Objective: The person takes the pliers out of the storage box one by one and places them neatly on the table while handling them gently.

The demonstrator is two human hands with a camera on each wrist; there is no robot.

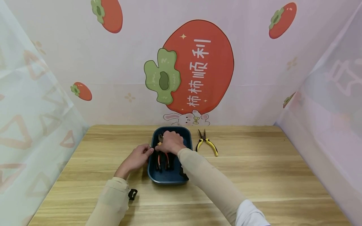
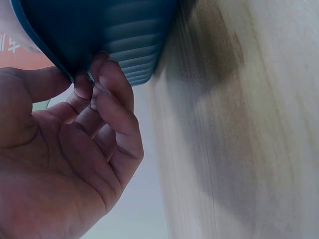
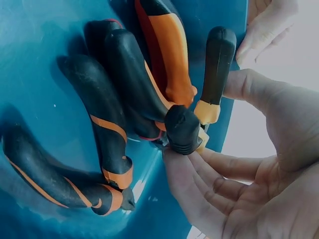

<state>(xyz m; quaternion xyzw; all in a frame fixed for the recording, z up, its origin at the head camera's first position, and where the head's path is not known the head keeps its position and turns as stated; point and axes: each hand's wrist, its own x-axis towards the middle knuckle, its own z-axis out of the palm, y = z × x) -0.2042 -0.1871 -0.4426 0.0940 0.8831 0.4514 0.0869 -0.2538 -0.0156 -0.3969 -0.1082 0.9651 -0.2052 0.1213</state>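
Observation:
A deep blue tray (image 1: 168, 182) with a ribbed outer wall stands near the back of the table. At its left rim, my left hand (image 1: 138, 157) pinches the edge between thumb and fingertips (image 2: 108, 74). My right hand (image 1: 171, 142) reaches into the tray. Its thumb and fingers hold pliers with black and yellow handles (image 3: 218, 64), whose metal head (image 1: 160, 137) shows beside the hand. Close by in the tray lie other pliers with black and orange handles (image 3: 107, 119) and an orange and red handle (image 3: 169, 50).
To the right of the tray, long-nose pliers with yellow and black handles (image 1: 207, 142) lie on the wooden table (image 1: 254, 175). A black strap clip (image 1: 132, 194) sits at the left sleeve. A patterned cloth wall (image 1: 124, 62) rises behind the table.

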